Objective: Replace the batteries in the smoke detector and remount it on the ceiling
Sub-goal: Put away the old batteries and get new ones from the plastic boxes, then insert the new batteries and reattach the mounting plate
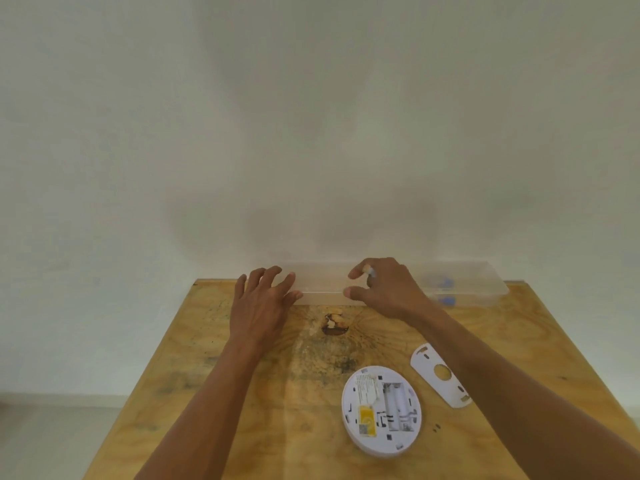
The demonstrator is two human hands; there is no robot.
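While left hand [261,303] splays, right hand [384,289] perhaps pinches a battery [369,270].

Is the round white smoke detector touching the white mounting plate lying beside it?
Apart. The head view shows a strip of bare wooden table between the smoke detector and the mounting plate to its right.

A clear plastic box [460,282] is lying along the far edge of the wooden table [214,386], against the wall [311,116], closing off that side. The smoke detector [382,410] and its mounting plate [440,381] are taking up the near right. The left half and the middle strip are lying open. Both forearms are crossing the table toward the box.
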